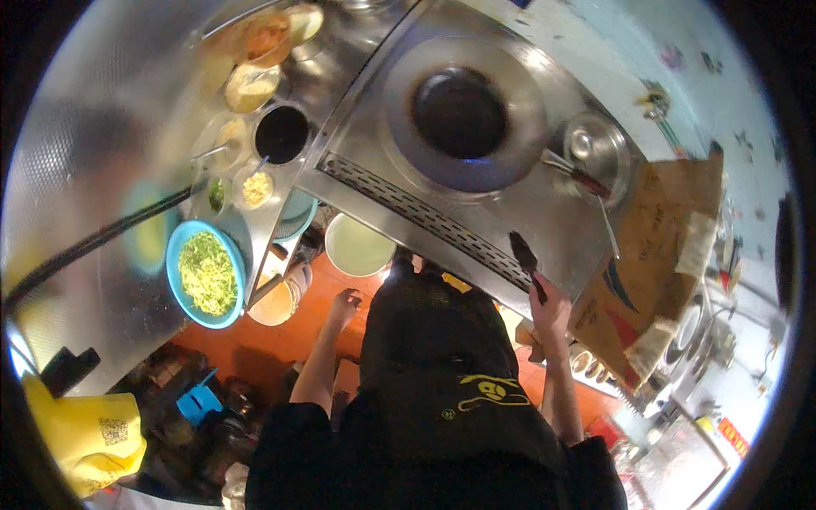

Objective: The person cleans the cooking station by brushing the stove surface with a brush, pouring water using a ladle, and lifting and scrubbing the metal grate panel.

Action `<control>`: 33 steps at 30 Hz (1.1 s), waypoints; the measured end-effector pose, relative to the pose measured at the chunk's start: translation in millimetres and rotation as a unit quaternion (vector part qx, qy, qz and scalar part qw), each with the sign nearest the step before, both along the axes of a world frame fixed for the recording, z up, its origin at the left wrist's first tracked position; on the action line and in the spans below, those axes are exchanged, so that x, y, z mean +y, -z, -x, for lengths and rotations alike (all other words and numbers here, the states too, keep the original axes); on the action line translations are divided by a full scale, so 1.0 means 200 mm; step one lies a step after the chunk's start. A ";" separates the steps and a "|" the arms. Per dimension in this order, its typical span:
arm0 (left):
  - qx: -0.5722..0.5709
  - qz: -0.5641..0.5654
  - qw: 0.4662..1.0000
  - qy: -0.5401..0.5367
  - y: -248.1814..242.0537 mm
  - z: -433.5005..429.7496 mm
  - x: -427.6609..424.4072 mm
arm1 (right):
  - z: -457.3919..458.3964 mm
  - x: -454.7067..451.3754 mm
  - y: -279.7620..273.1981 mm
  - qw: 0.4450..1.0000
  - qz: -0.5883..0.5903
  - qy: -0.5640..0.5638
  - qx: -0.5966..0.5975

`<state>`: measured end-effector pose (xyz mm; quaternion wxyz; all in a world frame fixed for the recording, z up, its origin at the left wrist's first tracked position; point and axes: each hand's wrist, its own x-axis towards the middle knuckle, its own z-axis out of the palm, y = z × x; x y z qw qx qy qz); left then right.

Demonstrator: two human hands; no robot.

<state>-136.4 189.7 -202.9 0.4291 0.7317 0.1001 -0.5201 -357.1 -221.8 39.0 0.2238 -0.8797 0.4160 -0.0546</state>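
Observation:
My right hand (550, 307) is shut on the handle of a dark, flat-headed tool (524, 252), perhaps a brush. It holds this over the front edge of the steel stove top (561, 236), beside the slotted drain strip (421, 217). A large steel wok (408, 140) with a blackened centre sits on the stove. Between the wok and a round steel vessel (609, 137) lies a metal utensil with a brown handle (590, 182). My left hand (345, 308) hangs low over the orange floor, fingers loosely curled, with nothing visible in it. A pale round tub (360, 245) is just ahead of it.
On the left counter stand a blue basin of shredded greens (207, 274), a pot of dark liquid (281, 135) and several seasoning bowls (252, 89). A white bucket (274, 303) is below. Flattened cardboard (650, 255) lies right of the stove; a yellow bag (83, 433) sits lower left.

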 end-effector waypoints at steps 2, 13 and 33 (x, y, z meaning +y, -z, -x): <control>-0.033 0.000 0.999 0.018 0.16 0.09 0.19 | -0.38 0.04 -0.03 0.996 -0.017 -0.090 -0.007; -0.022 -0.026 0.995 -0.091 0.00 0.26 0.32 | -1.82 0.31 0.06 0.942 -0.097 -0.321 0.001; 0.016 -0.020 0.991 -0.135 -0.07 0.13 0.31 | -2.19 0.38 0.50 0.910 -0.115 -0.392 0.077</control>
